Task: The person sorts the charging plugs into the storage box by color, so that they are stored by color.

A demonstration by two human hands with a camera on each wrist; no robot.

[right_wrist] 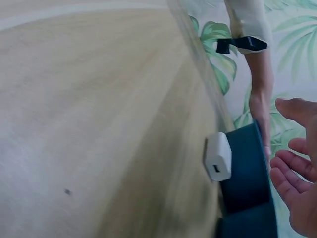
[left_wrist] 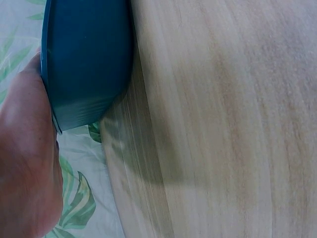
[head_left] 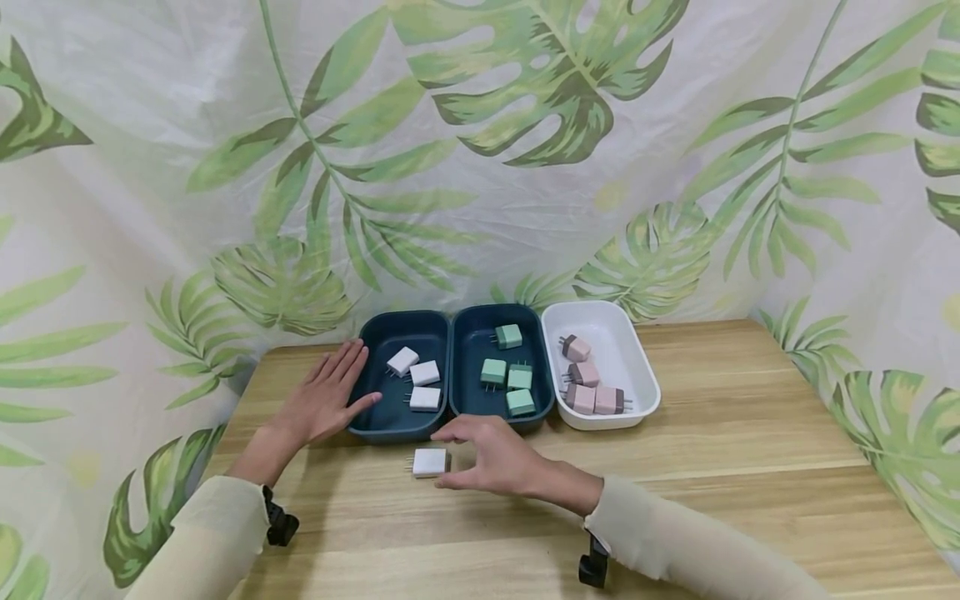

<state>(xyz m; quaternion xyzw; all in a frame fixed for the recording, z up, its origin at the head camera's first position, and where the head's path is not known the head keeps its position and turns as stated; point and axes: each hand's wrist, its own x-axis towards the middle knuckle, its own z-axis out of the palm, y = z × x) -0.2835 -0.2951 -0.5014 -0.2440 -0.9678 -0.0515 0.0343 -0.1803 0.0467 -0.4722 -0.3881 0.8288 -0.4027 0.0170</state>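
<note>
A white plug-in charger (head_left: 430,462) lies on the table before the left dark blue tray (head_left: 386,421), its prongs toward the left. My right hand (head_left: 498,454) is just right of this charger, thumb and fingers spread apart with a gap between them. In the right wrist view the charger (right_wrist: 218,156) shows its USB port, and the fingers (right_wrist: 292,173) stand apart from it. My left hand (head_left: 322,396) rests at the left rim of that tray with its fingers extended; the left wrist view shows the hand (left_wrist: 29,148) against the tray's outer side. Three white chargers (head_left: 425,373) lie inside.
Right beside it, a second dark blue tray (head_left: 471,337) holds several green chargers (head_left: 520,377). A white tray (head_left: 633,367) on the right contains several pink chargers (head_left: 583,373). The wooden table (head_left: 750,433) ends at a leaf-patterned cloth (head_left: 510,225) behind the trays.
</note>
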